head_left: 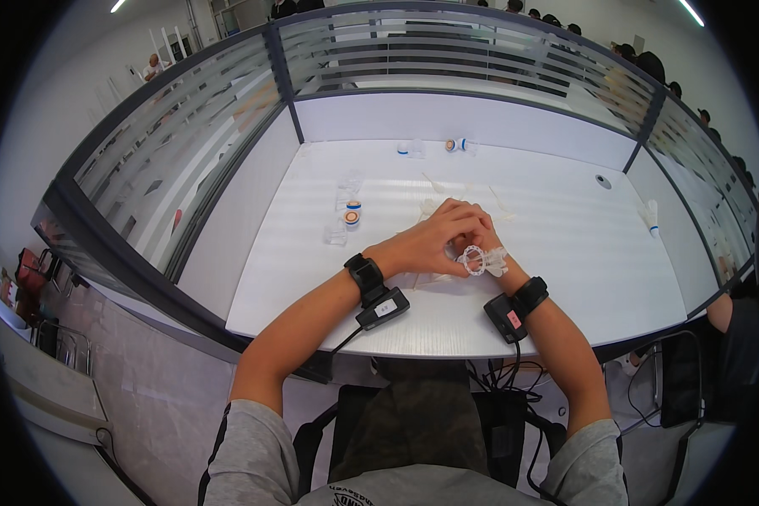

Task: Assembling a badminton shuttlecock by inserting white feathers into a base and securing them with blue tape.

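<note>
Both of my hands meet over the near middle of the white table [590, 253]. My left hand [434, 240] is curled, its thumb and fingers closed around the edge of a clear plastic ring with a toothed rim [474, 261]. Beside the ring, a crumpled translucent piece [496, 262] lies against my right wrist; whether the two are joined, I cannot tell. Close against the left fingers is my right hand [486, 234], its own fingers mostly hidden behind them. Thin translucent strips [433, 183] lie beyond the hands.
Left of my hands stand small round blue-and-white pieces with orange-brown centres [352, 218] and clear plastic cups [336, 234]. Similar pieces [455, 145] sit at the back. A clear, blue-banded item [653, 219] rests at the right. Partition panels [202, 169] enclose the table. Cables [508, 375] hang below.
</note>
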`<control>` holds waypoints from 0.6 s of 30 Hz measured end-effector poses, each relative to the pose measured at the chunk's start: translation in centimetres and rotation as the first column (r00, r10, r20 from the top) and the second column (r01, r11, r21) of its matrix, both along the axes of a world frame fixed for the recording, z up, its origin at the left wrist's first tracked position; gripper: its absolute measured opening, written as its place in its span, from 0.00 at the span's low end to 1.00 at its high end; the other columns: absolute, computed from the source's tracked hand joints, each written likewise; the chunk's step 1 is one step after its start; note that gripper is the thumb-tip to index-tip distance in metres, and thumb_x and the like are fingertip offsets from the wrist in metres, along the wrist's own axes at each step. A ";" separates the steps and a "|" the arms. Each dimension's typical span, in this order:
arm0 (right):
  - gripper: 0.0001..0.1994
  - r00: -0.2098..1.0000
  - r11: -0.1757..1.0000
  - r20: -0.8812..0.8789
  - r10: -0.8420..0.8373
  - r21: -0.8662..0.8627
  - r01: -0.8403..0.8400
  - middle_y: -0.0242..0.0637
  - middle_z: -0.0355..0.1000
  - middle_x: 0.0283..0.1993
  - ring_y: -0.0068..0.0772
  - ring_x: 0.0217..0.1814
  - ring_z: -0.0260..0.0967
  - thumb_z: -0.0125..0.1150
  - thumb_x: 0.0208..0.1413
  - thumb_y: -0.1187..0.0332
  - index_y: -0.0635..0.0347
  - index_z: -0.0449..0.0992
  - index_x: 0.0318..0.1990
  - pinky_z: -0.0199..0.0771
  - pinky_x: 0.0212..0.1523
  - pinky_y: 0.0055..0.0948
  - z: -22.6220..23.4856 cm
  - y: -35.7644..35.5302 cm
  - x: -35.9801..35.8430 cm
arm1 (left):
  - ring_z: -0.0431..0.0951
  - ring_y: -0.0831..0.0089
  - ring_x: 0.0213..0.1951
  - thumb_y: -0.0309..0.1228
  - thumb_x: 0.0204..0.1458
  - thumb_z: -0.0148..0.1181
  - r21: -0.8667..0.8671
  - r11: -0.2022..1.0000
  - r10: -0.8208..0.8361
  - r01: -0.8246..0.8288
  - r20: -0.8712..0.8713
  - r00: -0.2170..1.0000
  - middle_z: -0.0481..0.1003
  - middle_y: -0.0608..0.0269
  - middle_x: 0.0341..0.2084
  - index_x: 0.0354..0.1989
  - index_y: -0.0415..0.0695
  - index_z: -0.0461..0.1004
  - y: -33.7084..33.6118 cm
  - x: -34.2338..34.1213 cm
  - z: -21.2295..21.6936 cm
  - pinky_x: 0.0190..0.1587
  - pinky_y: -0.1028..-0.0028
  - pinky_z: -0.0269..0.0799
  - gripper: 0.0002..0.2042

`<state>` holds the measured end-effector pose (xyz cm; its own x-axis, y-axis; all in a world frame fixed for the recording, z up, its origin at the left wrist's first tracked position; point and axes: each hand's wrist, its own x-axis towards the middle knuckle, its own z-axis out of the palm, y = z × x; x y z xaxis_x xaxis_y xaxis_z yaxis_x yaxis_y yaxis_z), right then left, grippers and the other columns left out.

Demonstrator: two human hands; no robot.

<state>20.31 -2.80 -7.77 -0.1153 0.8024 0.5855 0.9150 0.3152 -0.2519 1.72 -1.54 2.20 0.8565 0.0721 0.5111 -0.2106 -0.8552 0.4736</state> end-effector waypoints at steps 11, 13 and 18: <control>0.04 0.999 0.989 -0.030 0.021 -0.144 -0.025 0.27 0.75 0.34 0.39 0.40 0.69 0.57 0.53 0.69 0.46 0.78 0.31 0.68 0.40 0.39 2.7 -0.5 -1.1 | 0.62 0.60 0.61 0.34 0.45 0.75 -0.069 0.996 0.062 -0.063 -0.021 0.998 0.69 0.65 0.58 0.44 0.47 0.71 0.3 -0.3 -0.4 0.58 0.63 0.67 0.20; 0.03 0.995 0.995 -0.033 0.089 -0.042 -0.090 0.26 0.75 0.32 0.38 0.38 0.70 0.59 0.51 0.67 0.46 0.78 0.30 0.69 0.38 0.39 0.8 0.1 0.7 | 0.62 0.59 0.62 0.34 0.46 0.75 -0.102 0.994 0.029 -0.031 -0.021 0.999 0.69 0.65 0.60 0.41 0.47 0.71 0.1 0.5 -0.2 0.60 0.62 0.66 0.19; 0.03 0.990 0.978 -0.072 0.119 -0.165 -0.129 0.27 0.76 0.33 0.37 0.38 0.72 0.63 0.46 0.64 0.47 0.78 0.29 0.69 0.35 0.38 0.6 0.4 1.2 | 0.62 0.59 0.62 0.33 0.46 0.73 -0.186 0.983 0.016 -0.008 0.043 0.999 0.68 0.63 0.62 0.38 0.47 0.73 0.3 -0.1 -0.4 0.62 0.60 0.64 0.15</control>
